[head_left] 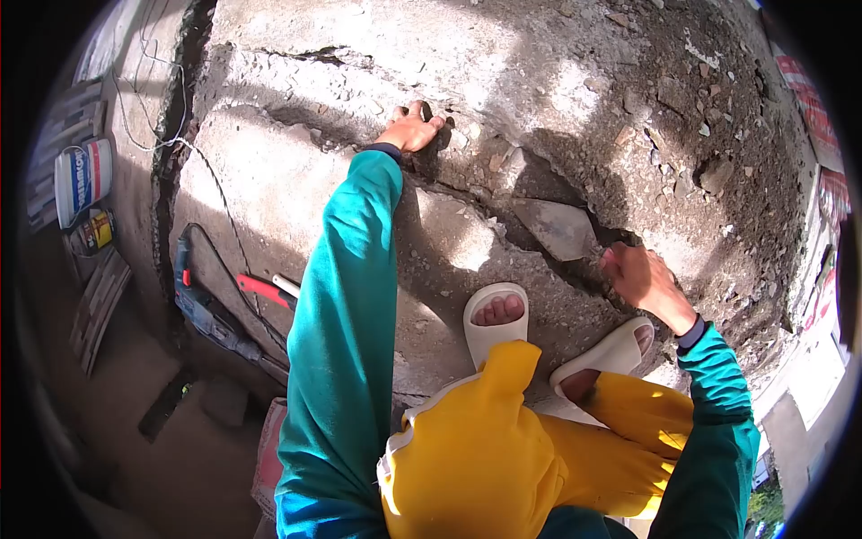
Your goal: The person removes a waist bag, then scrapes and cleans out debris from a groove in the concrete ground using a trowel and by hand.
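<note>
My left hand (pixel 411 132) rests on the broken concrete slab (pixel 287 166), its fingers spread and bent over the rough edge. My right hand (pixel 642 280) is closed in a fist around the handle of a trowel, which the fingers mostly hide. The grey trowel blade (pixel 555 228) points left and lies in the broken gap between slab and rubble. Below the blade, my feet in cream slides (pixel 496 316) stand on the concrete.
A blue power tool (pixel 211 314) with a cable and a red-handled tool (pixel 263 289) lie at the left. Beyond a long crack stand a white bucket (pixel 83 180) and a yellow-labelled can (pixel 92 232). Loose stones and rubble (pixel 691 162) cover the upper right.
</note>
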Demonstrator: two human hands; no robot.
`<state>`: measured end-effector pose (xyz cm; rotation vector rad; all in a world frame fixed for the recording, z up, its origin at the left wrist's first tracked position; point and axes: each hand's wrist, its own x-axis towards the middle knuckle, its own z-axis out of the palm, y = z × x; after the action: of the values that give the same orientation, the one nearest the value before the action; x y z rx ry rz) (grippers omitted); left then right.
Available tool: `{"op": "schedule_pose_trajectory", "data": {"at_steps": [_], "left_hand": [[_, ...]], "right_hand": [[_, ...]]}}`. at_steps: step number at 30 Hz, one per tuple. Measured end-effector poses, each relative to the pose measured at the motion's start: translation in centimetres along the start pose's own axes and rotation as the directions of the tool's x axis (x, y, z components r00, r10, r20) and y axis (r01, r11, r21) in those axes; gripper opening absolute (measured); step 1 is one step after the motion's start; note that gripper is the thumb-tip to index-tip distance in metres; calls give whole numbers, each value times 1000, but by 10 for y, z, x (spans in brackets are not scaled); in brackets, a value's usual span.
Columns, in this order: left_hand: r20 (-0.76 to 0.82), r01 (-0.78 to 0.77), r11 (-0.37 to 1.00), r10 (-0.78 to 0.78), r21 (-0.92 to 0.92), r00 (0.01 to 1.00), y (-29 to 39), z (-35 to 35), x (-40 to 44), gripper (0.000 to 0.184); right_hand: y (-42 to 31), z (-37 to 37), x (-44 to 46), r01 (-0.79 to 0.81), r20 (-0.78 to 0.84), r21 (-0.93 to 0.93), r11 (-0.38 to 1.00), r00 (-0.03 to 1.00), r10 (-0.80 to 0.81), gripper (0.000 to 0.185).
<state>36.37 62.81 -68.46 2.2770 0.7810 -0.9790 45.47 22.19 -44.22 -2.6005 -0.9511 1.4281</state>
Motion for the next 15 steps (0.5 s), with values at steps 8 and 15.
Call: {"op": "schedule_pose_trajectory", "data": {"at_steps": [8,15], "left_hand": [[96,-48,996,56,-74,994,22,6,-23,56],[146,-110,984,131,-142,981,28,-3,-41,50]], "right_hand": [[-22,57,58,-3,-4,42,999,1000,4,36],[-11,69,51,22,-9,-12,1000,1000,-22,40]]}}
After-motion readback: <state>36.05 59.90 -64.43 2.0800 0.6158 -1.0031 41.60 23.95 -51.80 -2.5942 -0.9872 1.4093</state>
